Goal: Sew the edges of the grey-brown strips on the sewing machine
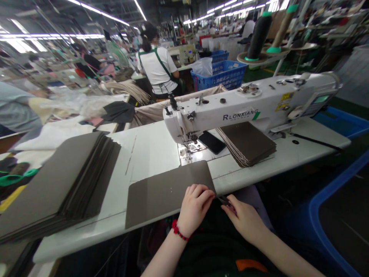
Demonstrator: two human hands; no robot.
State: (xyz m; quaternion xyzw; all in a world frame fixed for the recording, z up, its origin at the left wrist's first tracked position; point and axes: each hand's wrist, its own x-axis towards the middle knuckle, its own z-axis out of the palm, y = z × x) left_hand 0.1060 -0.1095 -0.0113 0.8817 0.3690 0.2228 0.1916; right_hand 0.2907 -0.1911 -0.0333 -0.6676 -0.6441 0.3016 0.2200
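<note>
Far left, a tall stack of taupe leather panels sits on the white counter. Next, a single flat taupe panel lies at the near edge, the left hand at its corner, grip closed! The right hand has its grip clamped on a small dark tool.

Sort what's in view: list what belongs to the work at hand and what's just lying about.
Work at hand: left hand, right hand, brown panel, small dark snips, large panel stack, smaller panel stack, sewing machine.
Lying about: black phone, blue crate.
</note>
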